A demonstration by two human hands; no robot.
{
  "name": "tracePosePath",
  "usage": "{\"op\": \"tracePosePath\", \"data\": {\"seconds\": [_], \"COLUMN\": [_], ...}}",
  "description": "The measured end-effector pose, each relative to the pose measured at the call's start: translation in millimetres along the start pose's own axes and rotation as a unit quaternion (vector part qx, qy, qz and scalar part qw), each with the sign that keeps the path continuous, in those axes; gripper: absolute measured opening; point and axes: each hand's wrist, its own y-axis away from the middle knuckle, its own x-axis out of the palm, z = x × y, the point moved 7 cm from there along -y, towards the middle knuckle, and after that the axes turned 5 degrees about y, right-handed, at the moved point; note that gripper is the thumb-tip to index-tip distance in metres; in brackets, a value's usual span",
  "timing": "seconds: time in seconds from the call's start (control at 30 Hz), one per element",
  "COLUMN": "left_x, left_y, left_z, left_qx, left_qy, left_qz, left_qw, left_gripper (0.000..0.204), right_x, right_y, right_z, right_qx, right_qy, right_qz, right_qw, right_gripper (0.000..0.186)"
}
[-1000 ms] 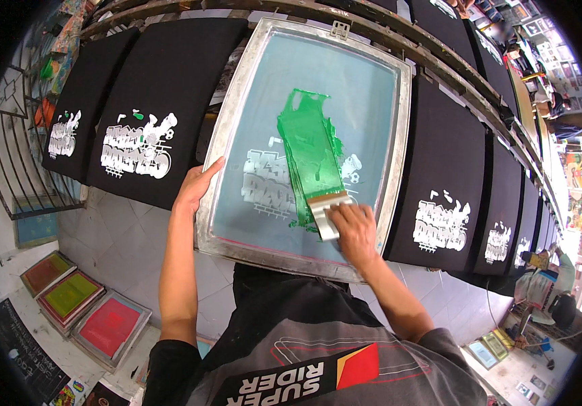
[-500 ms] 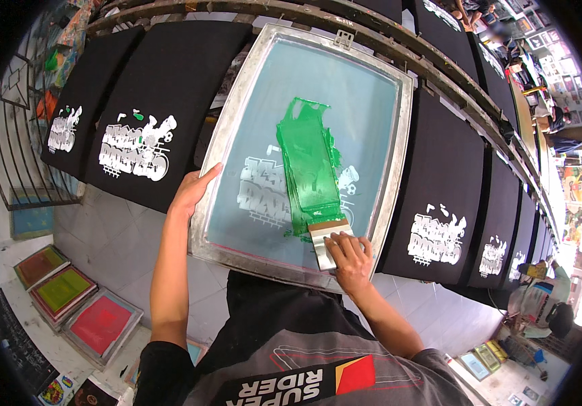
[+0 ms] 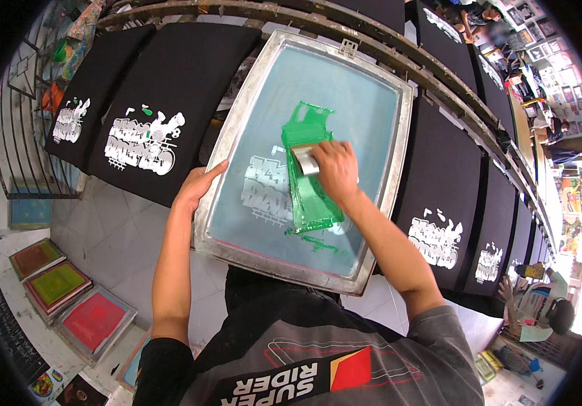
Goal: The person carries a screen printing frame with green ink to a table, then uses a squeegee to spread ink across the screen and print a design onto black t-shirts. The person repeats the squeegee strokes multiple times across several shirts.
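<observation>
A framed printing screen (image 3: 372,223) with pale blue mesh lies before me over a black shirt panel. Green ink (image 3: 314,203) covers a long strip in its middle, and a grey-white design shows faintly through the mesh beside it. My right hand (image 3: 337,169) grips a squeegee (image 3: 306,161) with a silvery handle, resting on the green strip in the screen's upper half. Most of the squeegee's far end is hidden under the fingers. My left hand (image 3: 199,186) holds the left side of the frame, its thumb lying on top and the other fingers out of sight below.
Black shirts with white prints (image 3: 140,142) lie on boards to the left, with more black shirts (image 3: 434,237) on the right. A metal rail (image 3: 385,51) runs behind the screen. Stacked coloured screens (image 3: 94,321) stand at lower left. Another person (image 3: 541,301) is at far right.
My right hand has pushed the squeegee from the strip's near end to its upper part, away from me. Green smears now show near the bottom. My left hand keeps its hold.
</observation>
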Motion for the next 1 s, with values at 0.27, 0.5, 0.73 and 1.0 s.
{"op": "tracePosePath", "data": {"seconds": [0.27, 0.5, 0.73, 1.0], "left_x": [-11, -20, -24, -27], "left_y": [-12, 22, 73, 83], "left_z": [14, -5, 20, 24], "left_qx": [-0.013, 0.136, 0.199, 0.141], "left_qy": [0.008, -0.202, -0.209, -0.149], "left_qz": [-0.004, -0.19, -0.218, -0.178], "left_qw": [1.0, 0.951, 0.932, 0.962], "left_gripper": [0.077, 0.081, 0.062, 0.055], "right_x": [-50, -98, -62, -41], "right_y": [-80, 57, 217, 235], "right_z": [-21, -51, -78, -83], "right_qx": [0.034, 0.36, 0.563, 0.543], "right_qy": [-0.043, -0.317, -0.429, -0.556], "right_qz": [0.189, 0.032, -0.237, -0.169], "right_qw": [0.98, 0.877, 0.666, 0.606], "right_gripper": [0.029, 0.037, 0.048, 0.063]}}
